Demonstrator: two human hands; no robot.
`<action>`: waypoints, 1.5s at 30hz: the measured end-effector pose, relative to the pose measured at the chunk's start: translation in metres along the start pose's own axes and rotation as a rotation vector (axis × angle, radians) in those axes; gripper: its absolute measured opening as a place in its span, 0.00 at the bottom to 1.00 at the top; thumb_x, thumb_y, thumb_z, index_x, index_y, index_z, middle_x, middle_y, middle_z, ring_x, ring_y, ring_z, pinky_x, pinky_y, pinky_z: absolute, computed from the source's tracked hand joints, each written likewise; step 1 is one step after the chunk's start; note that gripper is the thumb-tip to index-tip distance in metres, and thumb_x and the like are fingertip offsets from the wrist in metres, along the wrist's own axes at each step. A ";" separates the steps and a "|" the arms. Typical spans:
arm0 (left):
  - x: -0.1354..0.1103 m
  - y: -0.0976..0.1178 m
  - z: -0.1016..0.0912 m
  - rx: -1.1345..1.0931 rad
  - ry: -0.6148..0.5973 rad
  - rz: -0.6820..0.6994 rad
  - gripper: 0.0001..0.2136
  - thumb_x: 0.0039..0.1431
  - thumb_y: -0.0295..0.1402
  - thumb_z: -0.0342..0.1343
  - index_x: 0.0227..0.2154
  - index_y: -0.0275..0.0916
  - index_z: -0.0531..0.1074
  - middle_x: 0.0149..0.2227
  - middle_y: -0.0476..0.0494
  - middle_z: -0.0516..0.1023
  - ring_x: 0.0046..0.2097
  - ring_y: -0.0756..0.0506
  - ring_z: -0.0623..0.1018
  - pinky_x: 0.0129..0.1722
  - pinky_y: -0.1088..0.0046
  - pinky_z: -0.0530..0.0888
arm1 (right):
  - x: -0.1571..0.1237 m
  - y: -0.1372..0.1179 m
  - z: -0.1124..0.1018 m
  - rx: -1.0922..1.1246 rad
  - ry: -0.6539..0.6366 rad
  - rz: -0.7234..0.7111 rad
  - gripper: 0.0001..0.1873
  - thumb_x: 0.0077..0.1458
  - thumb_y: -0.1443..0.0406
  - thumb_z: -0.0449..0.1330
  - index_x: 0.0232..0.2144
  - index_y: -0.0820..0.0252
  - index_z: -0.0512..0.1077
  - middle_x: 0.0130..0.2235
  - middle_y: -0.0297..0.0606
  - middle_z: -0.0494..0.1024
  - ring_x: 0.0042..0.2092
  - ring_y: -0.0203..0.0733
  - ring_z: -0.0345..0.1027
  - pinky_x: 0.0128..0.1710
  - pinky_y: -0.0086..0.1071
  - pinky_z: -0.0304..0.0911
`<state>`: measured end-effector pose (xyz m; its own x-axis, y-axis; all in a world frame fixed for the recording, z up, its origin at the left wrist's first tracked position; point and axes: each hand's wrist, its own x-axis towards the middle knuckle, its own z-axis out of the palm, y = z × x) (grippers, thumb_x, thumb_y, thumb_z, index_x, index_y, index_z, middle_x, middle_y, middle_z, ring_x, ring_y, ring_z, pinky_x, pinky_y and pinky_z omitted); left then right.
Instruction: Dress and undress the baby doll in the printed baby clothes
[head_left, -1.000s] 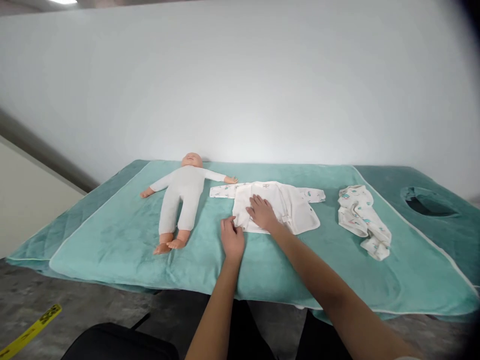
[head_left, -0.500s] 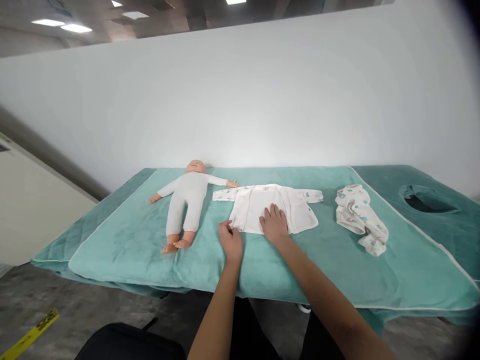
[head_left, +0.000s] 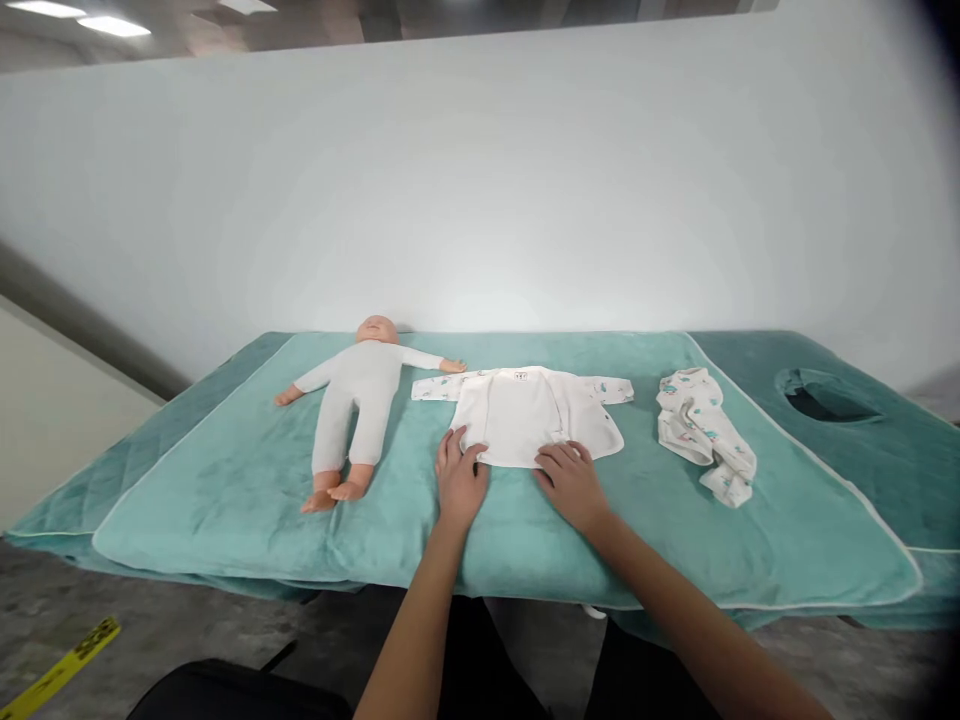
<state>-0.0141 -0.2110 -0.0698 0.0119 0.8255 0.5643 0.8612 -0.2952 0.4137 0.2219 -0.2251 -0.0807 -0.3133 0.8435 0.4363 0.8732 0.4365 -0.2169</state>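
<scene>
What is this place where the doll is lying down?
Maybe a training room for baby care, though I can't be sure. There's a doll, a tiny shirt spread out, and a green bed with a hole near one end.

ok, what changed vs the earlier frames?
The right hand moved from the middle of the white shirt back toward the person, to its near edge; whether it grips there, I can't tell. Unchanged: left hand at the shirt's near left corner, shirt spread out, doll and patterned garment in place.
</scene>
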 end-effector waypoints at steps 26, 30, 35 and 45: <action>-0.002 0.008 -0.003 0.095 0.156 -0.155 0.11 0.63 0.22 0.47 0.33 0.37 0.73 0.53 0.30 0.69 0.57 0.33 0.67 0.58 0.49 0.67 | -0.020 0.012 -0.026 -0.076 0.264 0.284 0.10 0.59 0.71 0.56 0.31 0.57 0.78 0.40 0.42 0.77 0.45 0.48 0.64 0.50 0.42 0.55; -0.003 0.010 -0.004 0.089 0.150 -0.184 0.10 0.62 0.21 0.47 0.32 0.37 0.73 0.53 0.30 0.70 0.56 0.33 0.68 0.56 0.49 0.69 | -0.020 0.009 -0.030 -0.084 0.305 0.289 0.10 0.59 0.70 0.56 0.30 0.57 0.77 0.39 0.42 0.77 0.45 0.49 0.63 0.48 0.42 0.55; -0.004 0.007 -0.003 0.069 0.179 -0.198 0.10 0.62 0.22 0.48 0.32 0.38 0.72 0.52 0.30 0.71 0.56 0.32 0.69 0.56 0.48 0.68 | -0.018 0.008 -0.031 -0.081 0.261 0.274 0.10 0.58 0.71 0.56 0.28 0.57 0.76 0.38 0.42 0.77 0.44 0.48 0.63 0.47 0.42 0.55; -0.005 0.004 -0.003 -0.020 0.201 -0.223 0.12 0.54 0.17 0.49 0.26 0.41 0.72 0.50 0.36 0.75 0.56 0.34 0.72 0.55 0.50 0.69 | -0.020 0.013 -0.026 -0.038 0.248 0.270 0.13 0.55 0.75 0.55 0.26 0.56 0.75 0.36 0.40 0.77 0.44 0.46 0.63 0.47 0.40 0.55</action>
<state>-0.0121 -0.2172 -0.0690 -0.2794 0.7598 0.5871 0.8212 -0.1278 0.5562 0.2491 -0.2447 -0.0701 0.0259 0.8231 0.5673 0.9266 0.1932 -0.3227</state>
